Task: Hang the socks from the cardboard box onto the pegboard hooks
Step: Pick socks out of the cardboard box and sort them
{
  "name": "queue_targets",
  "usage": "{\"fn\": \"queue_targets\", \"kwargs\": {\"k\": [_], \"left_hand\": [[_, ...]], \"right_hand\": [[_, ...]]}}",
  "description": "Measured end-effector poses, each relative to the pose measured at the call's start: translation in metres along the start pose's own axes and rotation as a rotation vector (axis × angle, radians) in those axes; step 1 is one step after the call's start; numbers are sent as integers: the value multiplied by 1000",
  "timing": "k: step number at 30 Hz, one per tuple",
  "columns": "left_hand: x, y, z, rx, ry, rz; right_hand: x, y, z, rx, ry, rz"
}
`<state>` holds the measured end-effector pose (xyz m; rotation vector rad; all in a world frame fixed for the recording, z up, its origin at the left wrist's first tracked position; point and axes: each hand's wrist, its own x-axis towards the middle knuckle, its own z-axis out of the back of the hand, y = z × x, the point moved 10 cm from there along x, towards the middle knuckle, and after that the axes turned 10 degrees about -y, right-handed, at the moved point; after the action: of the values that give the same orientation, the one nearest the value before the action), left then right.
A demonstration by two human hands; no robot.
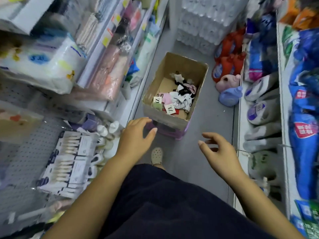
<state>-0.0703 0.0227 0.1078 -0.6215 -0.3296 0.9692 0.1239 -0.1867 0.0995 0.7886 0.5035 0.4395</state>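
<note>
An open cardboard box (pixel 193 73) stands on a purple stool in the aisle ahead of me. Inside lie several pairs of socks (pixel 177 97) in black, white and pink with paper labels. My left hand (pixel 136 137) hovers just short of the box's near left corner, fingers relaxed and empty. To the right and nearer to me, my right hand (pixel 219 150) hangs in the air with loosely spread fingers, holding nothing. The grey pegboard (pixel 29 152) fills the lower left, with packaged socks (pixel 69 163) hanging on it.
Shelves of packaged towels and tissue (pixel 43 64) line the left. Detergent jugs (pixel 227 66) stand on the floor at right beside shelves of bags and slippers (pixel 262 163). Stacked water bottles (pixel 207 23) close the far end. The purple stool (pixel 170 131) sits under the box.
</note>
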Motion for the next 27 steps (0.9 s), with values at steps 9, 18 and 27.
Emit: {"fn": "queue_targets", "kwargs": {"k": [9,18,27], "left_hand": [[169,40,-31,140,144,46],[215,121,-112,-60,221,503],[207,172,-143,-444,-95,754]], "right_hand": [[117,47,-28,57,-88,-93],[248,6,-155,-43,224,-174],[340,-106,-292,-208,350,-459]]}}
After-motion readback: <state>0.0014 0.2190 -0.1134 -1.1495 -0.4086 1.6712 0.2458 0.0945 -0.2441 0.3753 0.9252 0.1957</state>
